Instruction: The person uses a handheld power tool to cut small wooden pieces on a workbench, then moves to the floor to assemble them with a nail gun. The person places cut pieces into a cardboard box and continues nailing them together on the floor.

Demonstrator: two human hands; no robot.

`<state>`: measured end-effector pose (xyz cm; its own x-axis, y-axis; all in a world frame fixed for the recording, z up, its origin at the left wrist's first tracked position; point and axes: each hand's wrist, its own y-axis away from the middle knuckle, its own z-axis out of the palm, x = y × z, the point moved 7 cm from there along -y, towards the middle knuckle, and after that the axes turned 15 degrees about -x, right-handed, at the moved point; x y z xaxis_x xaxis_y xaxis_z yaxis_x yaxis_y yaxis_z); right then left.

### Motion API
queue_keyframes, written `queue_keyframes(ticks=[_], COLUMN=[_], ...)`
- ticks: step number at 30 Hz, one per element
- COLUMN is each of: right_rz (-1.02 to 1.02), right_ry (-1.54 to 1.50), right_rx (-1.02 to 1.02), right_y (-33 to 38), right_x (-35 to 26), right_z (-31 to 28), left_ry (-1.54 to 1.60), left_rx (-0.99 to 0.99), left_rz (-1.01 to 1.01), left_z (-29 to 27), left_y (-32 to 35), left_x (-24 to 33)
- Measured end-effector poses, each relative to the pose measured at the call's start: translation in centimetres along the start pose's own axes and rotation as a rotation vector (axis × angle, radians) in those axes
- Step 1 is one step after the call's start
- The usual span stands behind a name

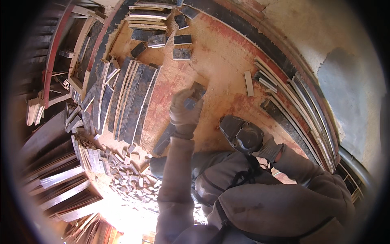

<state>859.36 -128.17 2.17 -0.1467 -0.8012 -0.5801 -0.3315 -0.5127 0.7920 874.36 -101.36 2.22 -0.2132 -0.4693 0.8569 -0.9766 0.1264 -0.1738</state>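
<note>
- Block (pixel 197 94): near centre, apparently pinched in left hand's (pixel 182 113) grip; blurred.
- Right hand (pixel 265 152), 4 o'clock: grasping power tool (pixel 248 137).
- Done, judged: loose blocks (pixel 181 53) at 12, heap (pixel 136 179) at 7.
- Remaining, judged: long strips (pixel 140 101), 9 o'clock.

A woodworking workshop: a scuffed surface (pixel 227 77) lies beneath the left fingers (pixel 183 94), with stacked boards (pixel 136 101) to their left, heaped offcuts (pixel 136 181) lower left and a power tool (pixel 246 136) lower right.
</note>
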Motion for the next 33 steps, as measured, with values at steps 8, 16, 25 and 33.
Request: queue_keyframes(ticks=[8, 16, 25, 33], right_rz=[-0.064, -0.126, -0.189, -0.251], right_ry=[-0.032, -0.299, -0.434, -0.491], right_rx=[0.114, 0.167, 0.180, 0.214], right_y=[-0.1, 0.7, 0.2, -1.6], right_x=[-0.6, 0.1, -0.4, 0.0], right_z=[-1.1, -2.8, -5.5, -6.0], left_ry=[-0.460, -0.658, -0.655, -0.577], left_rx=[0.101, -0.085, -0.162, -0.081], left_rz=[-0.117, -0.290, -0.473, -0.396], left_z=[2.4, 4.5, 5.5, 5.0], left_y=[2.8, 1.1, -0.5, -0.8], left_x=[-2.6, -3.9, -4.4, -4.2])
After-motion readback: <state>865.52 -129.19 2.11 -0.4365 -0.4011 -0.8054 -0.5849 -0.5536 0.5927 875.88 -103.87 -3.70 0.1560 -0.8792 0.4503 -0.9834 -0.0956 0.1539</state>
